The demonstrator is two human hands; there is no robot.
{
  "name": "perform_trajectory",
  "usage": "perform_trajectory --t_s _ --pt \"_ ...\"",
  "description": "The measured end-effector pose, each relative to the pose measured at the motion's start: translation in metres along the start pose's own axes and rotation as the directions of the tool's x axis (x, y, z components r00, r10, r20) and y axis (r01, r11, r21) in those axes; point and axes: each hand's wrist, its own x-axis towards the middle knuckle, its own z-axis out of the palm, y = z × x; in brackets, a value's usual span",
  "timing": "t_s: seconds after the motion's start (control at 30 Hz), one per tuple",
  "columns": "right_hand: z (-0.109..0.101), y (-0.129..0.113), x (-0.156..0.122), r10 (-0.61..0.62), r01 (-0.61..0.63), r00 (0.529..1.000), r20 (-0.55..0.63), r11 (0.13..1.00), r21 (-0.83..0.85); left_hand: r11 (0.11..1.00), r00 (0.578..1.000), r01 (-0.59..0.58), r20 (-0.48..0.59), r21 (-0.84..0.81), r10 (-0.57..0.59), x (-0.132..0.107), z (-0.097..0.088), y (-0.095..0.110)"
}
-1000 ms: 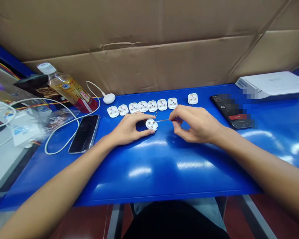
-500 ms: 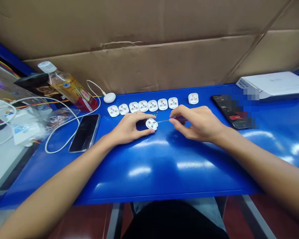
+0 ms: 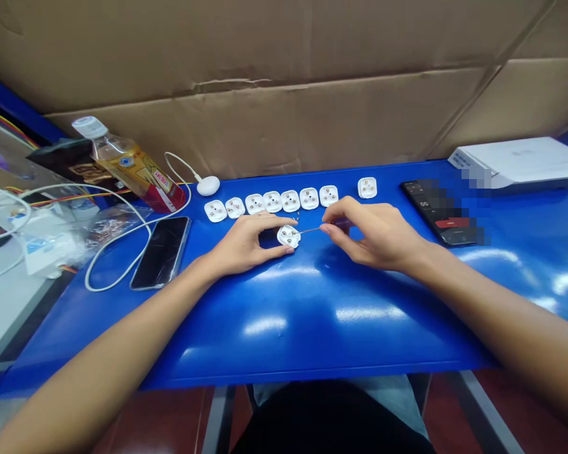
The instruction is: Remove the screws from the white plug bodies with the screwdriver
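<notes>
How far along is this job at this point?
Seven white round plastic plug bodies lined up in a row look handled already. In hand: the left hand steadies an eighth plug body, while the right hand holds a thin metal screwdriver to it. Remaining: one lone white plug body, status unclear.

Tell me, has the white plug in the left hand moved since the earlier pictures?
No, the white plug sits in the same spot, the same way below the plug in the row behind it.
</notes>
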Motion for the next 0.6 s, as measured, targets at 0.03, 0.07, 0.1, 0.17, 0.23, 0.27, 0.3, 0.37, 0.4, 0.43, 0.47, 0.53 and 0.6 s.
perform_trajectory --t_s 0.03,0.07,0.1,0.17,0.23,0.27,0.3,0.37,0.4,0.43,0.47,0.53,0.6 --pt "0.0001 0.0002 0.0000 -0.011 0.011 1.000 0.003 1.000 -0.003 1.000 1.000 0.000 0.000 -0.001 0.000 0.0000 0.0000 -0.0001" --pt "0.0001 0.0003 0.0001 -0.022 0.022 1.000 0.004 1.000 -0.007 1.000 1.000 0.000 0.000 -0.003 0.000 0.0000 0.0001 -0.0002" --pt "0.0000 0.0004 0.0003 -0.033 0.033 0.999 0.002 0.999 -0.010 1.000 1.000 0.000 -0.001 -0.007 0.000 0.0000 0.0001 -0.0004" --pt "-0.0004 0.0001 0.0007 -0.058 0.058 0.998 -0.001 0.998 -0.015 1.000 1.000 -0.001 0.001 -0.016 0.001 -0.0001 0.0002 -0.0008" --pt "-0.0010 -0.0003 0.0011 -0.080 0.080 0.997 0.007 0.997 -0.016 1.000 1.000 0.000 0.002 -0.023 0.000 -0.0002 0.0003 -0.0011" --pt "-0.0014 -0.0006 0.0012 -0.089 0.090 0.996 0.012 0.996 -0.015 1.000 1.000 0.002 0.002 -0.024 -0.002 -0.0002 0.0003 -0.0011" --pt "-0.0017 -0.0008 0.0013 -0.094 0.094 0.995 0.020 0.995 -0.013 1.000 1.000 0.003 0.002 -0.024 -0.003 -0.0001 0.0003 -0.0010" --pt "-0.0020 -0.0011 0.0012 -0.088 0.088 0.995 0.037 0.996 -0.013 1.000 1.000 0.006 0.002 -0.023 -0.005 0.0000 0.0002 -0.0007" --pt "-0.0021 -0.0012 0.0010 -0.081 0.081 0.996 0.044 0.997 -0.015 1.000 1.000 0.005 0.003 -0.022 -0.005 0.0000 0.0001 -0.0005" --pt "-0.0020 -0.0012 0.0008 -0.072 0.073 0.996 0.047 0.997 -0.019 1.000 1.000 0.004 0.003 -0.021 -0.004 0.0001 0.0001 -0.0003" --pt "-0.0018 -0.0012 0.0006 -0.059 0.060 0.997 0.046 0.998 -0.024 1.000 1.000 0.003 0.004 -0.020 -0.003 0.0001 0.0001 -0.0002" --pt "-0.0014 -0.0010 0.0001 -0.024 0.026 0.999 0.029 0.998 -0.049 1.000 1.000 0.001 0.005 -0.017 -0.001 0.0002 0.0001 0.0000" --pt "-0.0015 -0.0010 -0.0002 0.024 -0.023 1.000 0.008 0.997 -0.077 1.000 1.000 0.002 0.005 -0.019 -0.002 0.0001 0.0001 0.0000"
